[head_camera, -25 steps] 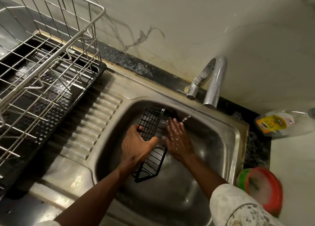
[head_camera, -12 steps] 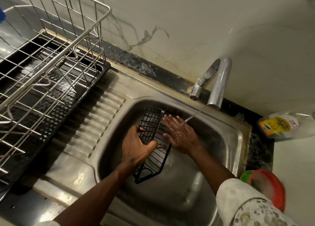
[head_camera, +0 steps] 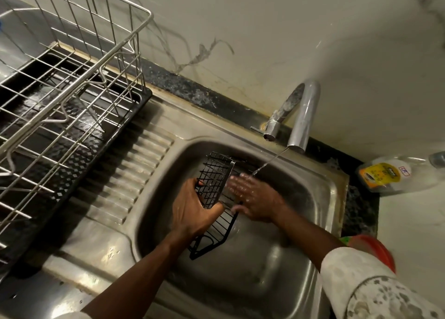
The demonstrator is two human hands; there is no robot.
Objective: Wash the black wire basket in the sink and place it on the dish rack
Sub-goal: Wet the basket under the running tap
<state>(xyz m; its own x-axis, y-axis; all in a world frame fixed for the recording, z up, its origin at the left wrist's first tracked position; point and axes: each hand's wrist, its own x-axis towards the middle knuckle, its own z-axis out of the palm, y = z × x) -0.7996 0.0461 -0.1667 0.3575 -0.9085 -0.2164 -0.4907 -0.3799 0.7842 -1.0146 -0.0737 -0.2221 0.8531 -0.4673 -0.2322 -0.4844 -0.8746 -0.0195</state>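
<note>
- a black wire basket [head_camera: 214,174] of thin crossed rods, long and narrow, stands on edge inside the dull stainless steel sink [head_camera: 252,270], its lower corner pointing to 6 o'clock.
- the left hand [head_camera: 192,210] grips the basket's middle, thumb on the near face and fingers curled round the 9 o'clock side.
- the right hand [head_camera: 255,198], wet and shiny, lies flat on the mesh with fingers straight and spread, holding nothing.
- a thin water stream [head_camera: 269,162] slants from the curved chrome faucet [head_camera: 303,116] at 1 o'clock onto the right fingers.
- a second ago those fingers pointed to 12 o'clock; they now point towards 10 o'clock across the mesh. the left grip is unchanged.
- a ribbed steel drainboard [head_camera: 134,169] separates the sink's 9 o'clock rim from the silver wire dish rack [head_camera: 72,97] on its black tray [head_camera: 115,135].
- the basin's 5 o'clock half is bare steel; a clear plastic bottle [head_camera: 395,174] lies at 3 o'clock.
</note>
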